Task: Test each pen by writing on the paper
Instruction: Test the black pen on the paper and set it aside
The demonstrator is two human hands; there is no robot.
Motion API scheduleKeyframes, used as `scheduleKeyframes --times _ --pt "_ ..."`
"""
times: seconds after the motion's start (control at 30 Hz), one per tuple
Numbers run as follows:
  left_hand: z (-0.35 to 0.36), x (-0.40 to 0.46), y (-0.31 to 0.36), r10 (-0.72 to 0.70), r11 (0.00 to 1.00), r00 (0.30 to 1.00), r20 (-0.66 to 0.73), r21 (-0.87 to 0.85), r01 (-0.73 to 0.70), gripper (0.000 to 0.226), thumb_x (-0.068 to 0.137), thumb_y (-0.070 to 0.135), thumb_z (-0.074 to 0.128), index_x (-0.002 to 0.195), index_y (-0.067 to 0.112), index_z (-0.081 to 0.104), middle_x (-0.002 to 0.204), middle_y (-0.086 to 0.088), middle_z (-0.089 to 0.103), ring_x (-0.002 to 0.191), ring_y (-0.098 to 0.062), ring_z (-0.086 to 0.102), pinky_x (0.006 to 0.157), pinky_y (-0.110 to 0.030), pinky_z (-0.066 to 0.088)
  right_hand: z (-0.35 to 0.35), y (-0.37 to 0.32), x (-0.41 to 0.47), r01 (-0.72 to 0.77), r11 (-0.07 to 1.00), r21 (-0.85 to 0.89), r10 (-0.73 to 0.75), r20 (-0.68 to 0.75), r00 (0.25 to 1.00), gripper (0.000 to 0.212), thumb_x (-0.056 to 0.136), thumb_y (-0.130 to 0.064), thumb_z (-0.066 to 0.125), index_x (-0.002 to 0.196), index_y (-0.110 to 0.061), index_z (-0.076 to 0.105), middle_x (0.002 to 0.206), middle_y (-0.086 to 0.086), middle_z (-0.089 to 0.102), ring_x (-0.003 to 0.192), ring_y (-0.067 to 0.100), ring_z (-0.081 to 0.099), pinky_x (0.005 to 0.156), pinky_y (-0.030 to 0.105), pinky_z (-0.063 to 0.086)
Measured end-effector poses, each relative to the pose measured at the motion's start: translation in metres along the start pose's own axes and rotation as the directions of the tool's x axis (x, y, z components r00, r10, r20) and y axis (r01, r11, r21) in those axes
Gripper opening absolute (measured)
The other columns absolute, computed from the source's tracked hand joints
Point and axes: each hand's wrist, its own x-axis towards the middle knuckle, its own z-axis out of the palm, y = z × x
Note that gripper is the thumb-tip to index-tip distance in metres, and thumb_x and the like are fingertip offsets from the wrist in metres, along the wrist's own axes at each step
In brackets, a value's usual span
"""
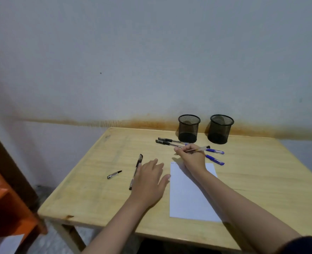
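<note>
Pale wood makes up the table [261,189] where a person is sitting with both bare forearms reaching over it. The right hand [192,159] is hovering at the far left corner of the white sheet of paper [190,195], its fingers pinching a clear-barrelled pen [200,149] that is lying nearly level, its dark end pointing right; whether the tip is touching the paper cannot be told. The left hand [149,182] is resting palm down on the wood just left of the paper, fingers spread loosely and holding nothing, its thumb reaching toward the sheet's left edge. A black pen [136,171] is lying along the outer side of that hand, just beside or touching the fingers, and a loose pen cap [114,174] is sitting further left, apart from it. Beyond the paper, two black-capped pens [167,141] are lying side by side, and two blue-capped pens [214,155] are showing past the right hand, partly hidden by it. Two black mesh pen cups [189,128] are standing upright near the wall [151,61], well apart from each other, with no pens showing above their rims. Faint marks are showing at the paper's top left corner, too small to read.
</note>
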Motion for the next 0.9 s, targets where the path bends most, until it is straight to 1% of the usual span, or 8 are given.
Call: scheduleKeyframes --times 0.07,0.13,0.27,0.37,0.5,0.6,0.77,0.9 --pt "-0.012 -0.005 -0.014 -0.042 0.999 0.991 -0.128 -0.04 0.037 0.045 0.088 0.045 0.042 0.122 0.021 0.057 0.134 0.0 0.053 0.127 -0.019 0.046 0.112 -0.046 0.022 0.0 -0.006 -0.008 -0.01 0.996 0.091 0.01 -0.001 1.0 0.013 0.081 -0.018 0.073 0.073 -0.011 0.065 0.073 0.007 0.066 0.071 0.015 0.062 0.063 0.022 0.047" --pt "-0.026 -0.012 -0.036 -0.084 0.996 0.971 -0.222 -0.023 0.081 0.044 0.084 0.04 0.041 0.114 0.017 0.063 0.123 -0.003 0.061 0.116 -0.025 0.055 0.104 -0.05 0.034 0.002 -0.012 -0.019 -0.009 0.992 0.129 0.003 0.047 0.999 0.013 0.085 -0.019 0.068 0.074 -0.015 0.064 0.072 0.007 0.066 0.062 0.013 0.058 0.056 0.022 0.043" --pt "-0.049 -0.027 -0.081 -0.252 0.966 0.939 -0.233 0.0 0.259 0.034 0.086 0.024 0.054 0.117 0.013 0.063 0.124 -0.003 0.061 0.112 -0.027 0.055 0.095 -0.045 0.042 0.007 -0.018 -0.039 0.002 0.988 0.153 -0.02 0.114 0.993 0.012 0.089 -0.017 0.064 0.078 -0.012 0.067 0.068 0.007 0.065 0.051 0.007 0.055 0.05 0.02 0.041" --pt "-0.054 -0.037 -0.103 -0.309 0.951 0.928 -0.208 -0.034 0.308 0.029 0.086 0.02 0.06 0.113 0.015 0.066 0.119 0.0 0.064 0.107 -0.024 0.057 0.085 -0.04 0.048 0.011 -0.023 -0.053 -0.016 0.977 0.213 -0.019 0.16 0.987 0.01 0.089 -0.013 0.063 0.08 -0.009 0.064 0.07 0.008 0.064 0.044 -0.001 0.055 0.045 0.013 0.042" --pt "-0.058 -0.034 -0.107 -0.316 0.948 0.932 -0.176 -0.076 0.308 0.02 0.085 0.026 0.064 0.103 0.02 0.072 0.103 0.006 0.069 0.097 -0.017 0.058 0.071 -0.031 0.048 0.015 -0.028 -0.067 0.01 0.978 0.21 -0.057 0.219 0.974 0.012 0.089 -0.009 0.063 0.078 -0.004 0.062 0.069 0.011 0.062 0.041 -0.001 0.052 0.043 0.011 0.04" --pt "-0.058 -0.028 -0.103 -0.339 0.938 0.926 -0.166 -0.132 0.32 0.012 0.083 0.024 0.067 0.092 0.019 0.073 0.093 0.005 0.068 0.09 -0.017 0.06 0.069 -0.032 0.049 0.014 -0.03 -0.075 0.017 0.981 0.195 -0.069 0.262 0.963 0.012 0.088 -0.009 0.063 0.081 0.0 0.064 0.068 0.011 0.063 0.041 0.0 0.052 0.042 0.01 0.038" --pt "-0.068 -0.023 -0.082 -0.363 0.842 0.925 -0.109 -0.465 0.275 0.007 0.078 0.013 0.072 0.083 0.018 0.074 0.084 0.009 0.07 0.074 -0.008 0.065 0.063 -0.018 0.046 0.011 -0.034 -0.082 0.014 0.973 0.231 -0.079 0.273 0.959 0.01 0.087 -0.011 0.065 0.085 -0.001 0.066 0.068 0.01 0.066 0.044 0.005 0.05 0.04 0.021 0.038" --pt "-0.077 -0.022 -0.057 -0.274 0.776 0.958 -0.088 -0.608 0.166 0.016 0.078 0.006 0.072 0.079 0.022 0.075 0.084 0.005 0.072 0.076 -0.007 0.066 0.069 -0.021 0.051 0.012 -0.041 -0.084 0.031 0.966 0.258 -0.102 0.267 0.958 0.011 0.085 -0.011 0.067 0.084 0.0 0.066 0.066 0.006 0.067 0.047 0.013 0.047 0.043 0.027 0.039"
